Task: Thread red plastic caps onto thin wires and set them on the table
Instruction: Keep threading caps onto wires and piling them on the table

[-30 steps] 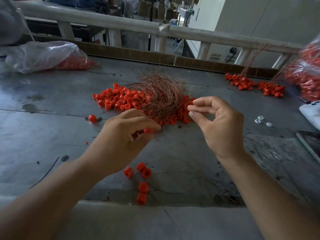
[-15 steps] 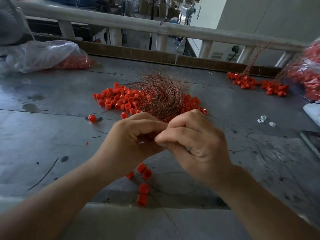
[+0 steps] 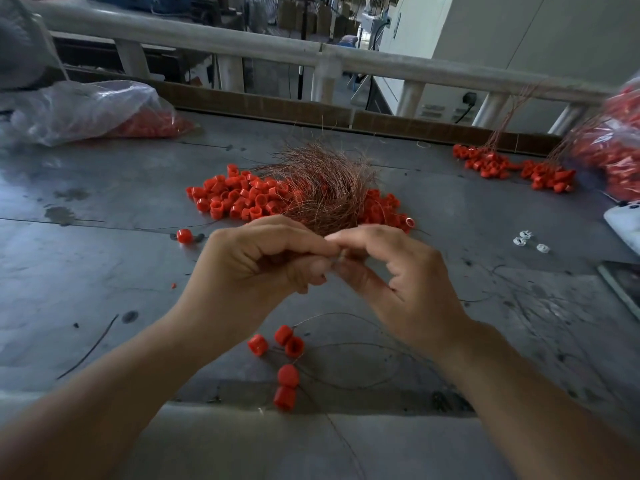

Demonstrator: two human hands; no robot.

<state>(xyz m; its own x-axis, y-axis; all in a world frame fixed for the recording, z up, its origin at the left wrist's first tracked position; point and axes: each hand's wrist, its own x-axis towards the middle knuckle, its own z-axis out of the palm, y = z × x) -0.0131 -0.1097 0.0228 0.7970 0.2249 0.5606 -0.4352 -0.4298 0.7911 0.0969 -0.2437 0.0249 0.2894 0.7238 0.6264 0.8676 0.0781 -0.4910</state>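
Note:
My left hand (image 3: 256, 261) and my right hand (image 3: 394, 271) meet fingertip to fingertip above the grey table (image 3: 104, 271). The left fingers curl around a red cap, which they hide. My right thumb and forefinger pinch a thin wire at the meeting point. Just behind the hands lies a tangled bundle of copper wires (image 3: 322, 188) on a pile of loose red caps (image 3: 235, 199). Several caps threaded on wires (image 3: 288, 375) lie near the table's front edge, below my hands.
One stray cap (image 3: 184, 235) lies left of the hands. Finished wired caps (image 3: 485, 164) lie at the back right. Plastic bags of caps sit at the back left (image 3: 86, 112) and the far right (image 3: 613, 147). Small white pieces (image 3: 526, 237) lie at the right. A rail (image 3: 242, 43) runs behind.
A second ago the hands were apart, with the cap showing in my left fingers. My right hand came in from the pile to the left hand, and the two stay joined.

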